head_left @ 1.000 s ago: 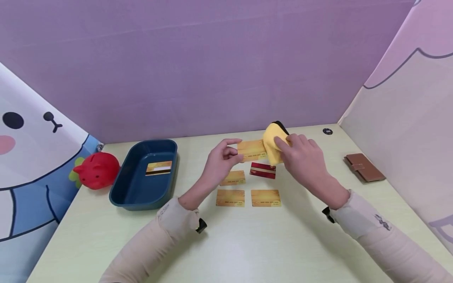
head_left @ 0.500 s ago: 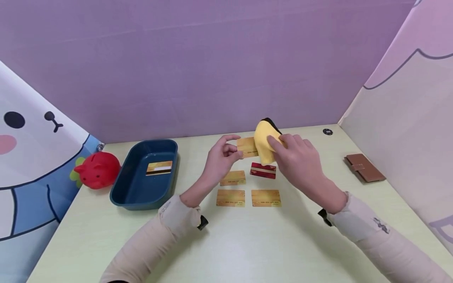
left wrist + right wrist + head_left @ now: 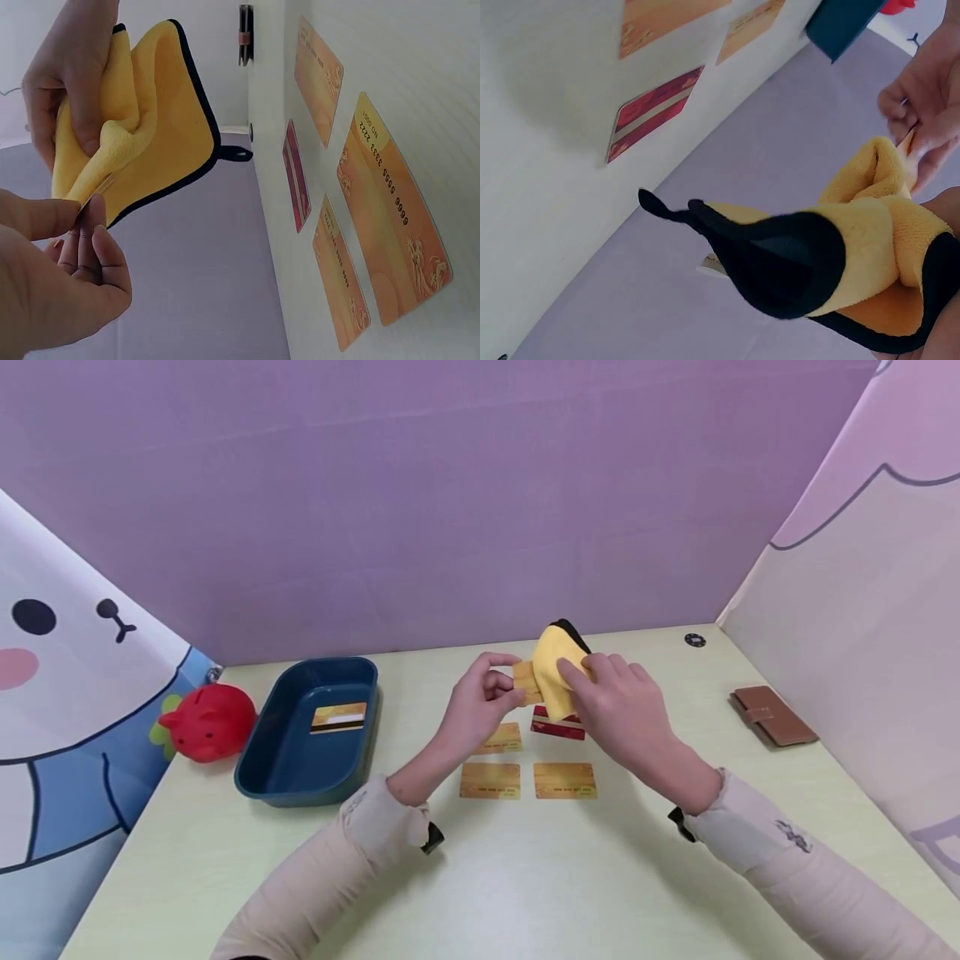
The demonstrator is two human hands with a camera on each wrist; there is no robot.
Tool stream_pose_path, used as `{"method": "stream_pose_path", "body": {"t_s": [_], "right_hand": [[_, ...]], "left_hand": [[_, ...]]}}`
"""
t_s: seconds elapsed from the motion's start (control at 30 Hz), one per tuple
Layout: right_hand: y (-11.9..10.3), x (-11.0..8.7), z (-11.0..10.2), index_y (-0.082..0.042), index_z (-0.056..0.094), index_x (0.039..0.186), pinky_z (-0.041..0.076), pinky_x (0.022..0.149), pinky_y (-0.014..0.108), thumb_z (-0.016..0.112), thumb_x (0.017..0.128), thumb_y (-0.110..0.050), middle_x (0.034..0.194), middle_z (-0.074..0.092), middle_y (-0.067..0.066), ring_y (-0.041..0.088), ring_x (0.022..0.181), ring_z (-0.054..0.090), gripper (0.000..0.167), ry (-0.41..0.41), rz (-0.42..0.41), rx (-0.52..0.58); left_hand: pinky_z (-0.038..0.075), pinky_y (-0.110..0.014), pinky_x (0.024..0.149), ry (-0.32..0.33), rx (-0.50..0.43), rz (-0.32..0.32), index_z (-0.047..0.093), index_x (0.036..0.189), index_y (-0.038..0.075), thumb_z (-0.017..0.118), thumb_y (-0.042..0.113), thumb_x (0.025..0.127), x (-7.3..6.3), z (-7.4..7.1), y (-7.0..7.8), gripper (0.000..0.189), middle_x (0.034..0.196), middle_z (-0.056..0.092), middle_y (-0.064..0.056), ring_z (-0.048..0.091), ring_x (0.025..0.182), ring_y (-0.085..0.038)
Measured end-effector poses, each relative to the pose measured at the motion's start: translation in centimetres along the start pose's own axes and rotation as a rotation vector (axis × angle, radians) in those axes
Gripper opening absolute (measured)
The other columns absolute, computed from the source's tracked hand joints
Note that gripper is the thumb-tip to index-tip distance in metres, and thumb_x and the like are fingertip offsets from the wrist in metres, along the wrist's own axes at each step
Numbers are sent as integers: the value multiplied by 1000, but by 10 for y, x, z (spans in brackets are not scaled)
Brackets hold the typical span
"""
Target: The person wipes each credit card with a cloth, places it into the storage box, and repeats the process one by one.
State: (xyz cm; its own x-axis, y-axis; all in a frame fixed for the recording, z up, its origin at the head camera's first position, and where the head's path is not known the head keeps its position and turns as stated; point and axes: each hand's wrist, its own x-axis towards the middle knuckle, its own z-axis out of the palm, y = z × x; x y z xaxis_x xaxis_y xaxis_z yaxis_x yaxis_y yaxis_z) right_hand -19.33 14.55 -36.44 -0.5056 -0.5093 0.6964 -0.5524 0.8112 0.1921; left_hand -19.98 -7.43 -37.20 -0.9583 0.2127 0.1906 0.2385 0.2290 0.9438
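Observation:
Between thumb and fingers, my left hand [image 3: 480,697] pinches the left end of a gold bank card [image 3: 527,682] held above the table. A yellow cloth [image 3: 557,672] with black edging is folded over the card's right part and hides it. My right hand [image 3: 618,702] grips that cloth, thumb in front; in the left wrist view the cloth [image 3: 161,112] hangs down with a black loop at its corner. Below the hands lie a red card [image 3: 557,724] and several gold cards, among them a front right card [image 3: 566,781] and a front left card [image 3: 490,781].
A dark blue tray [image 3: 251,789] stands at the left, with one gold card [image 3: 338,718] lying in it. Beside it sits a red piggy bank [image 3: 207,722]. A brown wallet [image 3: 772,716] and a black round chip [image 3: 695,640] lie at the right.
My right hand has moved left with the cloth, which now covers more of the held card. The left hand has shifted slightly right, still pinching the card's end.

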Motion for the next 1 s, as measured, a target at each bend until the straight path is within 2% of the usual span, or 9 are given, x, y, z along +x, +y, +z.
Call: {"method": "stream_pose_path", "body": {"t_s": [0.23,0.4,0.5,0.6,0.67,0.9,1.0], "right_hand": [[21,-7,1,-9,69,119,49,56,41,78,80,-3,95,66,19,36,77,61,41,-59,95,-3],[31,-14,2,-9,68,119,49,56,43,80,78,-3,95,65,19,36,78,60,43,-85,143,7],[33,-16,1,-10,68,120,49,57,43,79,79,-3,96,65,19,37,79,60,43,-80,148,12],[33,-17,-2,-10,68,120,50,57,44,79,79,-3,96,65,19,37,79,61,43,-73,147,19],[34,-17,-3,-10,68,120,49,57,44,79,79,-3,97,65,19,37,79,61,43,-70,148,24],[36,-18,-8,-10,68,119,47,55,44,78,80,-3,94,65,19,37,76,59,41,-40,162,44],[37,-19,-9,-10,68,119,47,55,44,78,80,-3,93,65,19,37,76,60,41,-27,162,50]], "left_hand": [[43,-24,64,29,-15,42,51,136,14,63,3,97,-5,-14,-1,42,89,65,-11,55,72,-17],[43,-25,64,37,67,42,62,131,13,60,11,101,-9,-22,1,30,94,65,-10,57,78,-22],[50,-27,74,13,124,29,64,132,10,61,13,100,-10,-25,3,32,106,66,-9,60,91,-21],[53,-31,87,-25,149,17,60,137,8,63,8,97,-9,-26,2,40,118,64,-9,61,102,-21],[53,-32,89,-36,160,11,59,138,8,64,7,96,-9,-27,2,42,122,64,-9,61,104,-21],[50,-26,65,7,223,12,70,123,13,62,22,101,-5,-29,-4,25,96,72,-6,65,84,-17],[44,-25,59,26,245,-5,73,118,14,64,27,99,-4,-32,-8,24,85,69,-7,59,71,-17]]}}
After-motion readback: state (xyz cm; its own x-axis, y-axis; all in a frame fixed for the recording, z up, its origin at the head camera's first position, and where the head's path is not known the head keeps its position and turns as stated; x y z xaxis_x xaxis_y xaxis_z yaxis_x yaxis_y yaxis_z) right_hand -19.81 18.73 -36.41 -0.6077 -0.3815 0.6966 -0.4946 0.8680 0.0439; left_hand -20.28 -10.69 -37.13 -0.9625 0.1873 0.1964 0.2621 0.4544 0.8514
